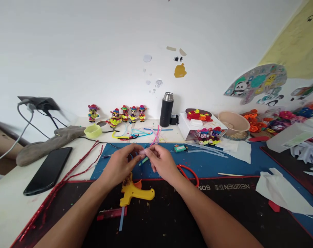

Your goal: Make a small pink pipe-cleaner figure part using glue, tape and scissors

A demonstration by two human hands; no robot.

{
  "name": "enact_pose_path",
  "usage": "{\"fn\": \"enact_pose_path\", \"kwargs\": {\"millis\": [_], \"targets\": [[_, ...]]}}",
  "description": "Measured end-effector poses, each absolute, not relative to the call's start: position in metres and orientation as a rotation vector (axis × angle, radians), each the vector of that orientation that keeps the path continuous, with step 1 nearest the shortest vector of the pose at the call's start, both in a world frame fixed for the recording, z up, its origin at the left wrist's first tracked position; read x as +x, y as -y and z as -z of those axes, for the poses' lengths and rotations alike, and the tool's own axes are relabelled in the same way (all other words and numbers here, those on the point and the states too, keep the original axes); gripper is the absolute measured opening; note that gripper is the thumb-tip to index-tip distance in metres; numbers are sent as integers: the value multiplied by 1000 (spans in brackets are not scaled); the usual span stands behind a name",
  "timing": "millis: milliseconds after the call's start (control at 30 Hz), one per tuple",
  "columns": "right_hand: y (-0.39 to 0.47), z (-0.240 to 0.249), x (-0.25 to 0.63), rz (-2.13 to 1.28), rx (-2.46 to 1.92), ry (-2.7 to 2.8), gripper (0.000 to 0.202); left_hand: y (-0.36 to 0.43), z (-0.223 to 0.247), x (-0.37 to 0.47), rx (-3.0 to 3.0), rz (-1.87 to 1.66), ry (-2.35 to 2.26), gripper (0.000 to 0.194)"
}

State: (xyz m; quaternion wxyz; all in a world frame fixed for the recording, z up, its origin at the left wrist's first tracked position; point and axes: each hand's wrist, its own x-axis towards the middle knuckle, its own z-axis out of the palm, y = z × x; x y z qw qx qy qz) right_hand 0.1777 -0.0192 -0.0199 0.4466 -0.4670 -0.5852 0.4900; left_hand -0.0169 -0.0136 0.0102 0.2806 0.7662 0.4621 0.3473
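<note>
"What is nearest?"

"Bare forearms (79, 203), coming in from the bottom edge. Say the held piece is the clock's centre. At nine o'clock a black phone (48, 170) lies flat on the worktop (7, 206); between eight and nine, thin red stems (58, 187)."

"Then?"

"The left hand (120, 163), its thumb and fingertips pinching one side of the piece. At six o'clock, a yellow glue gun (138, 194) on a black mat (172, 220)."

"And the piece?"

"Small, see-through, faintly pink (141, 152), held above the blue mat (210, 162). Probably very light, thin and soft, perhaps slippery; a hard squeeze could crease it. Best taken lightly by opposite edges."

"Further right?"

"The right hand (163, 162), thumb and fingers closed on its other side. Red curved handles (194, 173) lie at four o'clock."
</note>
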Motion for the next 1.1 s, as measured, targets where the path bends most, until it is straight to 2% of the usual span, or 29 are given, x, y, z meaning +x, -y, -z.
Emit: {"fn": "enact_pose_path", "kwargs": {"millis": [233, 467, 900, 1100], "targets": [[20, 23, 176, -1265, -1107, 1438, 47, 14, -10, -13, 1868, -963, -1160, 38], [21, 21, 174, -1271, -1117, 1387, 51, 16, -7, -12, 1847, -973, -1097, 31], [24, 21, 170, -1325, -1078, 1393, 53, 10, 4, -9, 1485, -1071, -1038, 35], [28, 16, 172, -1113, -1186, 1544, 44, 8, 6, -10, 1435, -1023, -1015, 39]]}}
